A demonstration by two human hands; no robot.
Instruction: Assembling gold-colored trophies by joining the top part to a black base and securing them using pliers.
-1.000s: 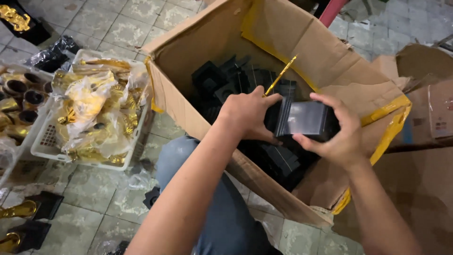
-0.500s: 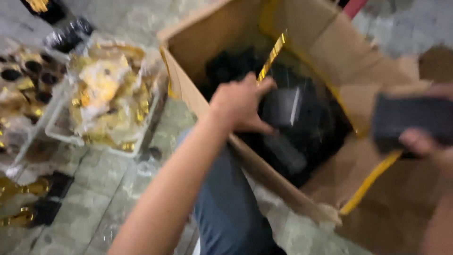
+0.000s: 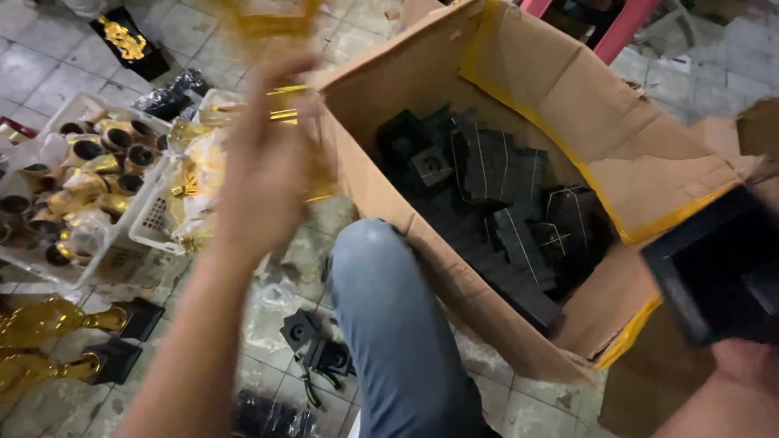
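An open cardboard box point(image 3: 568, 105) with yellow tape on its flaps leans against my knee point(image 3: 389, 308). It holds several black square bases point(image 3: 503, 186). My right hand point(image 3: 746, 369), at the lower right beside the box, grips one black base point(image 3: 718, 276) held outside the box. My left hand point(image 3: 268, 162) is raised over the box's left corner and is blurred by motion. A blurred gold piece point(image 3: 260, 18) shows just above its fingers; whether the hand holds it is unclear.
Two white baskets point(image 3: 150, 219) of gold cups and wrapped gold parts stand on the tiled floor at the left. Gold figures point(image 3: 40, 324) lie at the lower left. Loose black bases point(image 3: 312, 341) and green-handled pliers point(image 3: 312, 388) lie by my knee. A pink stool point(image 3: 625, 24) stands behind the box.
My right hand has drawn a black base out of the box to the lower right. My left hand has lifted off the box's contents and swung up to the left.
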